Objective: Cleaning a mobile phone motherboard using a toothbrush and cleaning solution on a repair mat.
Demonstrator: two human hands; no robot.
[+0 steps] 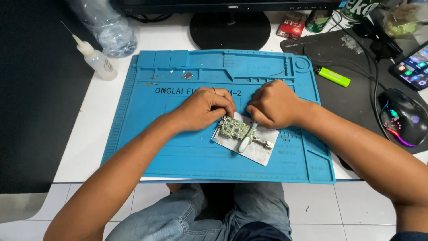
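Two forearms reach forward over a pair of blue jeans (196, 214) and a pale tiled floor (356, 205), meeting above a blue silicone work mat (147, 134) that lies on a white surface (84, 134). On the near middle of the mat sits a flat metal holder plate (258, 149), turned a little askew, and a small green circuit board (235, 128) is fixed on its left part. The left hand (205, 108) rests curled at the board's far left edge, fingertips pressed down against the board and plate. The right hand (273, 103) is clenched around a slim tool with a white handle (246, 140); the handle slants toward the person across the plate, and its working end is hidden under the fingers at the board's far right corner.

Farther along the mat, small metal scraps (187, 76) lie in the shallow tray compartments near its far rim. Left of the mat stands a small white squeeze bottle with a needle tip (96, 58), and just beyond it a clear plastic bottle (109, 27). Right of the mat, a lime-green lighter (333, 76) lies on a black mouse pad (352, 93), with a black mouse lit in colours (403, 117) near the right edge and a phone with a lit screen (412, 66) beyond it. At the back, a round black monitor stand (229, 29) sits in the middle, with a red packet (292, 24) and a green can (317, 20) to its right.
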